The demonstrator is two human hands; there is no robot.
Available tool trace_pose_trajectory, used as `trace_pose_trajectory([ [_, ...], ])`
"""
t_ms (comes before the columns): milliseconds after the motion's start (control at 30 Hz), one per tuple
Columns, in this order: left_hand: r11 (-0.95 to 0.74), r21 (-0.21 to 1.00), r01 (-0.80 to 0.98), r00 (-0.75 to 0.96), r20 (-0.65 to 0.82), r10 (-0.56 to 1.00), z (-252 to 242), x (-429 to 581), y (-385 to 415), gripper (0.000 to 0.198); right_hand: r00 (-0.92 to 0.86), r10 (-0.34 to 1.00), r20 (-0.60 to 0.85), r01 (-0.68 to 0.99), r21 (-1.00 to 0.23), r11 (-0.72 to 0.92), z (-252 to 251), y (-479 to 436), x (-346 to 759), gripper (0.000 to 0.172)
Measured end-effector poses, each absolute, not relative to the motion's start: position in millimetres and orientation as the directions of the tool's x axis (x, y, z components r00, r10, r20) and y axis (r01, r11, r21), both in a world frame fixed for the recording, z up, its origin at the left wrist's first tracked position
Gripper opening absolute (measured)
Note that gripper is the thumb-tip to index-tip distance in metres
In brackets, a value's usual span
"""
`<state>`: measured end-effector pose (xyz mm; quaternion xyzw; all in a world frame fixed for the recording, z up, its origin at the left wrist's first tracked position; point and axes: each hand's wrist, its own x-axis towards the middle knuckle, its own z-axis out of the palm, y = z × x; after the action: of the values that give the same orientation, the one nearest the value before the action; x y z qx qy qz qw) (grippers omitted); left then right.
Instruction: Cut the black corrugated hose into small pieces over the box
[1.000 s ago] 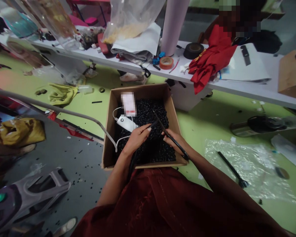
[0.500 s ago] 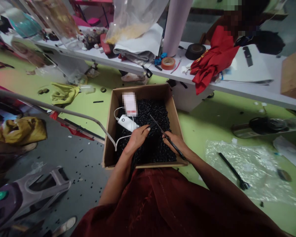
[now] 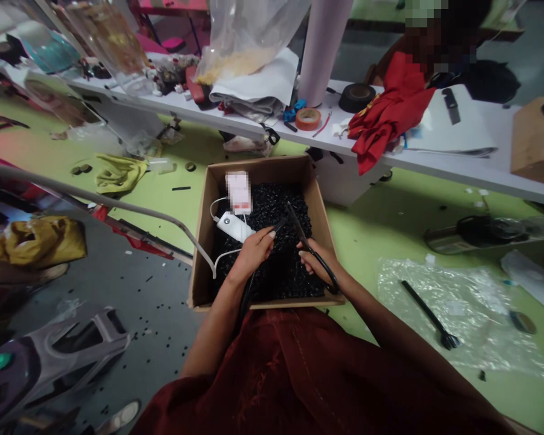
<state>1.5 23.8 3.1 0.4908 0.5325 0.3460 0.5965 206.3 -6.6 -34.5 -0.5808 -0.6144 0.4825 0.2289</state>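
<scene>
My left hand [image 3: 255, 251] is closed on a black strip [image 3: 280, 225]; its short end sticks out past my thumb, and a dark length hangs below my wrist. My right hand [image 3: 316, 258] grips scissors [image 3: 303, 232], blades pointing up and away from me, just right of the strip's end and apart from it. Whether the blades are parted is hard to tell. Both hands are over a cardboard box [image 3: 327, 232] holding a heap of small black pieces [image 3: 272, 196]. A white power bank [image 3: 236, 227], cabled to a blurred-out white item [image 3: 239, 190], lies on the heap left of my hand.
A grey cable [image 3: 163, 215] crosses the box's left wall. Behind stands a white shelf [image 3: 254, 128] with orange tape [image 3: 308, 118], black tape [image 3: 357, 96] and red cloth [image 3: 385, 115]. Clear plastic [image 3: 480, 302] with a black strip [image 3: 426, 311] lies at right. A person [image 3: 390, 54] is beyond.
The scissors have swung slightly to the right, and their tips now sit farther from the strip's end. My left hand stays nearly in place with the strip.
</scene>
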Motion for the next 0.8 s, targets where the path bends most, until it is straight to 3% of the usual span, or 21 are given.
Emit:
trace_pose_trajectory([
  [100,0.352,0.936,-0.015,0.173,-0.344,0.923,10,3,23,0.049,-0.271,0.934,-0.231,0.450,-0.889,-0.089,-34,-6,207,0.033],
  [267,0.341,0.937,-0.075,0.195,-0.321,0.927,17,4,21,0.051,-0.377,0.905,-0.198,0.526,-0.850,0.033,-26,-6,207,0.042],
  [433,0.323,0.945,-0.057,0.215,-0.305,0.928,15,3,21,0.051,-0.387,0.898,-0.209,0.539,-0.841,0.037,-23,-6,207,0.051],
  [633,0.312,0.949,0.044,0.303,-0.310,0.901,10,4,21,0.041,-0.372,0.913,-0.167,0.550,-0.832,0.072,-21,-7,207,0.050],
  [800,0.320,0.947,0.026,0.290,-0.313,0.904,9,4,21,0.044,-0.362,0.908,-0.209,0.552,-0.834,0.028,-20,-7,207,0.049],
])
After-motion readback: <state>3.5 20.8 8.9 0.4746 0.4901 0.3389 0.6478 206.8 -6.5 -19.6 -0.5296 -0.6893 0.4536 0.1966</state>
